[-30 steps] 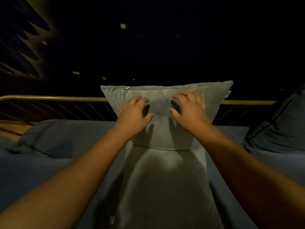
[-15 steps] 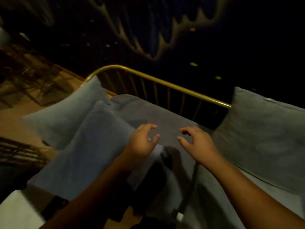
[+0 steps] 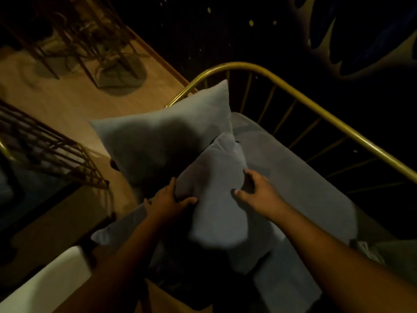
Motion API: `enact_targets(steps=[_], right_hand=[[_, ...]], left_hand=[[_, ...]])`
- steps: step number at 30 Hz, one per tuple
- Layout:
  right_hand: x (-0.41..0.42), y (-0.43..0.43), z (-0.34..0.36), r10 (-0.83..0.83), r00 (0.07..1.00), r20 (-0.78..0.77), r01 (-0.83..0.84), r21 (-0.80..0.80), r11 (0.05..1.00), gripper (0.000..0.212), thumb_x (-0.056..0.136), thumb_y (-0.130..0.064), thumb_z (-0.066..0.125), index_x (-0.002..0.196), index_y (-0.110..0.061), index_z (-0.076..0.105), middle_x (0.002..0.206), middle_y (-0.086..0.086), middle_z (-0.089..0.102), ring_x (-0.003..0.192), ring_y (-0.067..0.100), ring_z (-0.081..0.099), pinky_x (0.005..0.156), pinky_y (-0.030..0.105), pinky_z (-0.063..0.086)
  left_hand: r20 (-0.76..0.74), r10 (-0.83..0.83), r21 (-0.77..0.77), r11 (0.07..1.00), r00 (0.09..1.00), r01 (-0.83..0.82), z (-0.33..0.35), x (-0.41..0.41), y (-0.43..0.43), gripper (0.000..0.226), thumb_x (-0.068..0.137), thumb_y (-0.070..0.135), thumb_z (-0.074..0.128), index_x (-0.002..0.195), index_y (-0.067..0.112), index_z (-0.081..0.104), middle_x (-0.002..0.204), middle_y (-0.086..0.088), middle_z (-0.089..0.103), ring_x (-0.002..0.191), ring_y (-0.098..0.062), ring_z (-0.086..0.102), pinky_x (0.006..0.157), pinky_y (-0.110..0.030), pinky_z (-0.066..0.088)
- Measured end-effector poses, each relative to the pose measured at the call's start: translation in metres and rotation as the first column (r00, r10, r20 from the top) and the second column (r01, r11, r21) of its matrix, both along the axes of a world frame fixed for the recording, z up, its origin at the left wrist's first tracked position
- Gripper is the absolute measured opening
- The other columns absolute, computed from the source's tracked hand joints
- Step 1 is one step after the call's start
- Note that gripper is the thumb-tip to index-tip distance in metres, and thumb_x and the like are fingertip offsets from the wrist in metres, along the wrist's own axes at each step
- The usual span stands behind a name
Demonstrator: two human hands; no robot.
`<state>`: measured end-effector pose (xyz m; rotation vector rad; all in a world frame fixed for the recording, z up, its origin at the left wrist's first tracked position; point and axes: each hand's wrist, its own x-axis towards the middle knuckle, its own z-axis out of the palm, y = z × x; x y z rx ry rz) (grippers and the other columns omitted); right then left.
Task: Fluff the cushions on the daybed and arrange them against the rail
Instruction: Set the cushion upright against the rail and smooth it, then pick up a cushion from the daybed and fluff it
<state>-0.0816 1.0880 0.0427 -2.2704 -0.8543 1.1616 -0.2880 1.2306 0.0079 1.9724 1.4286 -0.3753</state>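
A grey-blue cushion [image 3: 216, 199] lies tilted on the daybed mattress [image 3: 304, 184]. My left hand [image 3: 168, 203] grips its left edge, thumb on top. My right hand [image 3: 259, 188] holds its right side with fingers curled around the edge. Behind it a second grey cushion [image 3: 162, 136] leans at the end of the daybed, near the curved brass rail [image 3: 293, 91]. The rail runs along the far side with thin spindles under it.
A wooden floor [image 3: 67, 102] lies to the left with a chair base [image 3: 119, 73] on it. A wire basket-like frame [image 3: 45, 150] stands at the left. A white object [image 3: 45, 281] sits at the bottom left. Another cushion's corner [image 3: 388, 251] shows at the right.
The view has swung left and down from the cushion placed at the rail. Both hands moved from empty air onto the nearer grey-blue cushion and took hold of its sides.
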Motion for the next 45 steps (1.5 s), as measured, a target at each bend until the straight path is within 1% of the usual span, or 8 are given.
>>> enact_targets(steps=[4,11,19,26,31,35,40,45], right_hand=[[0.0,0.013,-0.015,-0.127,0.991,-0.031,0.128,0.031,0.991,0.086,0.076,-0.045,0.071,0.145,-0.024,0.024,0.148,0.01,0.028,0.131,0.032,0.039,0.106,0.042,0.036],[0.042,0.001,-0.012,-0.337,0.94,-0.048,0.34,0.165,0.926,0.108,0.058,-0.068,0.071,0.145,-0.031,0.02,0.15,0.005,0.032,0.135,0.027,0.037,0.109,0.051,0.037],[0.07,-0.07,0.016,-0.54,0.833,-0.116,0.54,0.381,0.751,0.08,0.074,-0.054,0.069,0.14,-0.033,0.03,0.143,-0.005,0.045,0.13,0.013,0.045,0.106,0.045,0.042],[0.084,-0.137,0.039,-0.742,0.656,-0.139,0.725,0.391,0.567,0.084,0.069,-0.063,0.067,0.139,-0.036,0.029,0.144,0.002,0.041,0.128,0.023,0.047,0.101,0.047,0.046],[0.087,-0.206,0.066,-0.745,0.662,-0.083,0.703,0.414,0.579,0.106,0.055,-0.078,0.065,0.143,-0.037,0.022,0.148,0.0,0.035,0.13,0.023,0.044,0.102,0.05,0.045],[0.082,-0.263,0.09,-0.728,0.684,0.045,0.627,0.475,0.618,0.1,0.054,-0.075,0.068,0.137,-0.035,0.032,0.141,0.0,0.042,0.127,0.019,0.044,0.104,0.047,0.043],[0.072,-0.315,0.139,-0.88,0.456,0.132,0.676,0.592,0.439,0.061,0.072,-0.05,0.071,0.119,-0.019,0.049,0.12,0.006,0.059,0.106,0.021,0.057,0.081,0.033,0.046],[0.051,-0.38,0.192,-0.897,0.273,0.348,0.634,0.636,0.44,0.044,0.077,-0.058,0.06,0.095,-0.019,0.051,0.092,-0.002,0.057,0.08,0.014,0.05,0.067,0.029,0.038]], left_hand=[[0.158,-0.027,0.151,0.988,0.987,0.003,-0.005,0.012,-0.011,0.04,0.08,0.058,0.046,0.099,0.028,0.064,0.107,-0.005,0.07,0.11,-0.026,0.06,0.107,-0.049,0.029],[0.386,-0.244,0.186,0.965,0.89,0.184,0.019,0.052,-0.027,0.032,0.075,0.057,0.044,0.05,0.039,0.037,0.05,0.002,0.052,0.061,-0.029,0.062,0.072,-0.043,0.045],[0.397,-0.469,0.312,0.877,0.789,0.365,0.053,0.12,-0.067,0.045,0.08,0.051,0.043,0.077,0.011,0.063,0.07,-0.013,0.069,0.07,-0.032,0.064,0.07,-0.039,0.052],[0.323,-0.755,0.541,0.642,0.57,0.544,0.093,0.165,-0.117,0.041,0.086,0.048,0.041,0.081,0.015,0.064,0.082,-0.011,0.072,0.077,-0.032,0.065,0.068,-0.032,0.036],[0.402,-0.69,0.387,0.724,0.603,0.571,0.125,0.185,-0.146,0.042,0.081,0.057,0.042,0.07,0.019,0.057,0.075,-0.01,0.067,0.074,-0.03,0.062,0.073,-0.037,0.046],[0.618,-0.473,0.193,0.866,0.628,0.462,0.17,0.202,-0.178,0.013,0.086,0.033,0.061,0.081,0.022,0.065,0.081,-0.002,0.067,0.075,-0.016,0.062,0.075,-0.034,0.047],[0.761,-0.396,0.126,0.867,0.513,0.483,0.219,0.225,-0.232,0.014,0.089,0.026,0.058,0.084,0.016,0.066,0.076,0.009,0.065,0.068,0.003,0.059,0.061,-0.013,0.048],[0.816,-0.386,0.085,0.816,0.43,0.571,0.245,0.238,-0.287,0.017,0.088,0.025,0.059,0.074,0.02,0.065,0.074,0.008,0.065,0.057,0.008,0.06,0.054,-0.013,0.049]])
